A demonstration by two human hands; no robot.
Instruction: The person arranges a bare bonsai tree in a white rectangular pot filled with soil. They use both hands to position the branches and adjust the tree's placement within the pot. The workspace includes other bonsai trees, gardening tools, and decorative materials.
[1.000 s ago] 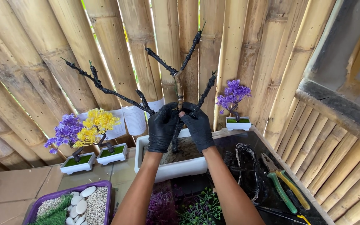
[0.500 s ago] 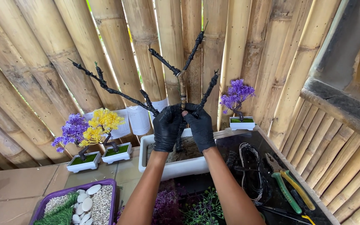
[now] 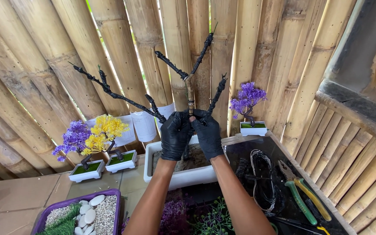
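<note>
— Behind everything: a bamboo wall (image 3: 122, 52) of thick upright and leaning poles. Below it, a tiled bench (image 3: 9, 200).

— And at centre of the head view?

— Black bare-branched tree frame (image 3: 188, 82), held upright over a white rectangular planter (image 3: 183, 176) with soil inside. Left hand (image 3: 175, 135) in a black glove, clenched around the trunk base. Right hand (image 3: 207, 135), also gloved in black, grasping the same trunk, touching the left.

— Left of the planter?

— Two small potted trees side by side: purple blossom tree (image 3: 72, 139) and yellow blossom tree (image 3: 105, 130), each in a little white pot with green turf. Nearer than those, a purple tray (image 3: 72, 198) of white pebbles, gravel and moss.

— Right of the planter?

— Black tray (image 3: 279, 150) carrying a coil of dark wire (image 3: 262, 174) and green-handled pliers (image 3: 303, 196). Behind that tray, another purple tree (image 3: 249, 100) in a white pot, against the wall.

— Just behind the planter?

— White cups (image 3: 144, 126), partly hidden by the branches.
</note>
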